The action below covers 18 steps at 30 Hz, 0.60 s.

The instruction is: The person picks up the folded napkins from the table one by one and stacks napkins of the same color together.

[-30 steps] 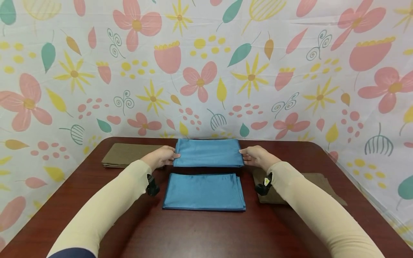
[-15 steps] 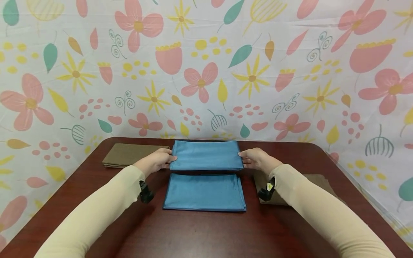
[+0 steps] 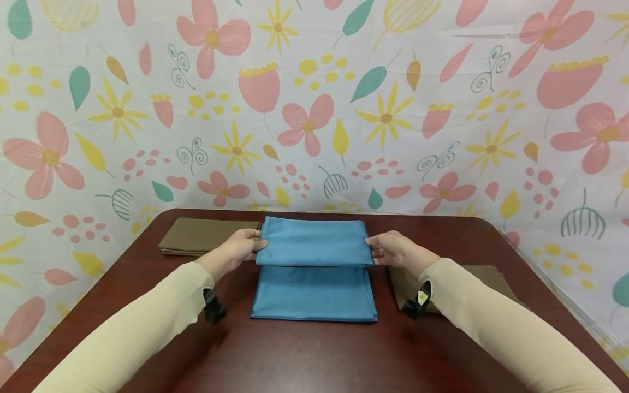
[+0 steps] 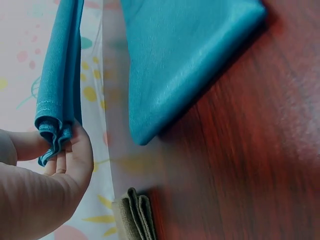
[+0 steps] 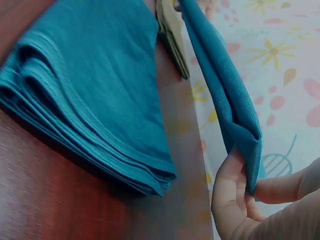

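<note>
Both hands hold a folded blue cloth [image 3: 314, 243] by its two short ends, raised off the table. My left hand [image 3: 236, 250] pinches the left end, thumb on one side and fingers on the other, as the left wrist view shows. At the right end, my right hand [image 5: 260, 205] pinches the folded layers of the held cloth [image 5: 225, 80] the same way. A second folded blue cloth [image 3: 314, 297] lies flat on the table, nearer to me. In the head view the held cloth hides its far edge. Its stacked layers show in the right wrist view.
A folded brown cloth [image 3: 201, 234] lies at the back left of the dark red-brown table [image 3: 314, 355]. Another brown cloth [image 3: 486, 278] lies on the right, partly hidden by my right forearm. A flower-printed sheet [image 3: 314, 109] hangs behind the table.
The held blue cloth has come toward me, with both hands on it, and now covers the far edge of the lying blue cloth. The brown cloths stay in place.
</note>
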Available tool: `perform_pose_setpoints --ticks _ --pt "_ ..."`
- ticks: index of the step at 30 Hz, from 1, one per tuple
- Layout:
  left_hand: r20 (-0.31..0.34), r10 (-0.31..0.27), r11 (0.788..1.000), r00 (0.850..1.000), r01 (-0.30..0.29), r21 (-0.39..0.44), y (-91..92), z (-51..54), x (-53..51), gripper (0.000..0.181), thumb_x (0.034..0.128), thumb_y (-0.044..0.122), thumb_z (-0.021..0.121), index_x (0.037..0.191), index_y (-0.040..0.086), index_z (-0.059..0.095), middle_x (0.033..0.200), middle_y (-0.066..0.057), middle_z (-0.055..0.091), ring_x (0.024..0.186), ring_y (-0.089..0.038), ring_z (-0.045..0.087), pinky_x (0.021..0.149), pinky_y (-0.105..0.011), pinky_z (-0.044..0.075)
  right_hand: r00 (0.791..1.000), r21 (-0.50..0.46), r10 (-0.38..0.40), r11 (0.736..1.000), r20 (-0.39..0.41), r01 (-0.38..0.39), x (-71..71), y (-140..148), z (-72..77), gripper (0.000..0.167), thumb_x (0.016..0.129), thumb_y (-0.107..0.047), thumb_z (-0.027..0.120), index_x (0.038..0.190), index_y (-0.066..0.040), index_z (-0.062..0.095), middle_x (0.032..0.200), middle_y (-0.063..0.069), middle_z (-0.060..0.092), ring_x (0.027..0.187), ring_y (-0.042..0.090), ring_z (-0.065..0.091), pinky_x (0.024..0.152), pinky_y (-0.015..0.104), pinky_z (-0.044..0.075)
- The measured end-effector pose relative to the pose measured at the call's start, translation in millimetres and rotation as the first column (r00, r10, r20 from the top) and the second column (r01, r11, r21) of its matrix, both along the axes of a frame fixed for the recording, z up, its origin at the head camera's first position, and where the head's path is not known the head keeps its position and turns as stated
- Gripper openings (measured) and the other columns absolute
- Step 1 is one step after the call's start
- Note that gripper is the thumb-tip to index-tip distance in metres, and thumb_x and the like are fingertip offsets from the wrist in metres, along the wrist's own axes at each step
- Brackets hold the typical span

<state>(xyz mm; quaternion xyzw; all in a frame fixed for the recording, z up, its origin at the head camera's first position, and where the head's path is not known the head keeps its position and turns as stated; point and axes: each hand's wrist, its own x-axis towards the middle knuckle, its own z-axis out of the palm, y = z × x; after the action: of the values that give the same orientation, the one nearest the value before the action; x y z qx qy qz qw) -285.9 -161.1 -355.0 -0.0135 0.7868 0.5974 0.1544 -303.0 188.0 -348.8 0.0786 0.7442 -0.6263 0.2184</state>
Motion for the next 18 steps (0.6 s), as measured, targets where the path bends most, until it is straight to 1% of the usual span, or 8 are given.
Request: perform_pose_setpoints --ticks 3,5,7,9,11,14,16,18 --pt "-0.009 0.005 1.000 1.000 -0.005 -0.003 -1.4 1.7 5.3 0.047 0.1036 0.010 0.045 0.145 -0.008 0.032 0.143 -0.026 0.041 0.130 -0.038 0.047 0.102 -0.044 0.048 1.000 -0.015 0.027 1.000 -0.003 -0.027 6.3 -1.5 -2.1 0.034 0.103 -0.011 0.044 0.131 0.006 0.037 0.093 0.006 0.051 0.079 0.014 0.053 0.071 0.027 0.052" --pt "-0.009 0.003 1.000 1.000 -0.003 -0.004 -2.3 0.0 9.9 0.051 0.1035 0.010 0.045 0.148 -0.008 0.027 0.147 -0.026 0.036 0.133 -0.038 0.043 0.105 -0.046 0.046 0.999 -0.018 0.042 0.999 -0.006 -0.042 12.0 -1.5 -4.8 0.040 0.103 -0.011 0.043 0.136 0.008 0.032 0.097 0.007 0.050 0.082 0.015 0.054 0.074 0.028 0.053" --pt "-0.004 0.004 1.000 1.000 -0.004 -0.004 -2.6 -1.5 14.8 0.054 0.1034 0.011 0.046 0.149 -0.008 0.023 0.150 -0.026 0.033 0.134 -0.039 0.042 0.106 -0.048 0.044 0.999 -0.012 0.053 0.999 -0.007 -0.053 17.5 -1.5 -7.2 0.040 0.104 -0.012 0.042 0.136 0.009 0.032 0.098 0.008 0.049 0.083 0.016 0.053 0.074 0.029 0.052" --pt "0.003 0.006 1.000 1.000 -0.006 -0.011 -2.2 -3.1 20.2 0.055 0.1031 0.010 0.047 0.150 -0.008 0.023 0.149 -0.027 0.034 0.132 -0.039 0.045 0.105 -0.048 0.045 0.998 0.003 0.057 0.998 -0.006 -0.057 23.0 -1.0 -9.3 0.035 0.103 -0.012 0.042 0.131 0.007 0.036 0.095 0.007 0.050 0.082 0.016 0.053 0.072 0.028 0.051" --pt "0.009 0.002 1.000 1.000 -0.002 -0.015 -1.3 -4.5 25.8 0.054 0.1029 0.010 0.047 0.149 -0.008 0.025 0.146 -0.027 0.037 0.128 -0.039 0.048 0.104 -0.047 0.046 0.998 0.012 0.065 0.998 -0.007 -0.065 28.5 0.2 -10.9 0.026 0.103 -0.012 0.042 0.123 0.005 0.042 0.090 0.006 0.050 0.079 0.016 0.052 0.070 0.028 0.050" --pt "0.010 0.004 1.000 1.000 -0.004 -0.020 -0.3 -5.9 33.6 0.053 0.1024 0.009 0.048 0.147 -0.009 0.027 0.144 -0.028 0.040 0.127 -0.039 0.050 0.103 -0.048 0.047 0.998 0.006 0.069 0.998 -0.008 -0.069 36.0 1.5 -12.4 0.017 0.103 -0.011 0.043 0.112 0.002 0.045 0.082 0.003 0.050 0.074 0.015 0.051 0.067 0.027 0.050" --pt "0.009 0.002 1.000 1.000 -0.002 -0.022 -0.7 -6.8 37.8 0.053 0.1024 0.010 0.048 0.148 -0.009 0.026 0.145 -0.028 0.038 0.129 -0.040 0.047 0.104 -0.049 0.046 0.997 -0.001 0.075 0.997 -0.010 -0.075 40.3 2.0 -13.4 0.016 0.103 -0.011 0.043 0.111 0.002 0.046 0.079 0.003 0.050 0.072 0.014 0.051 0.067 0.027 0.050" --pt "0.013 0.008 1.000 1.000 -0.007 -0.018 -1.3 -7.9 41.6 0.054 0.1024 0.010 0.048 0.148 -0.009 0.026 0.147 -0.028 0.036 0.130 -0.040 0.046 0.104 -0.050 0.045 0.997 -0.001 0.078 0.997 -0.011 -0.078 44.3 1.8 -14.6 0.019 0.102 -0.011 0.044 0.113 0.004 0.047 0.079 0.003 0.052 0.072 0.014 0.052 0.067 0.027 0.051"
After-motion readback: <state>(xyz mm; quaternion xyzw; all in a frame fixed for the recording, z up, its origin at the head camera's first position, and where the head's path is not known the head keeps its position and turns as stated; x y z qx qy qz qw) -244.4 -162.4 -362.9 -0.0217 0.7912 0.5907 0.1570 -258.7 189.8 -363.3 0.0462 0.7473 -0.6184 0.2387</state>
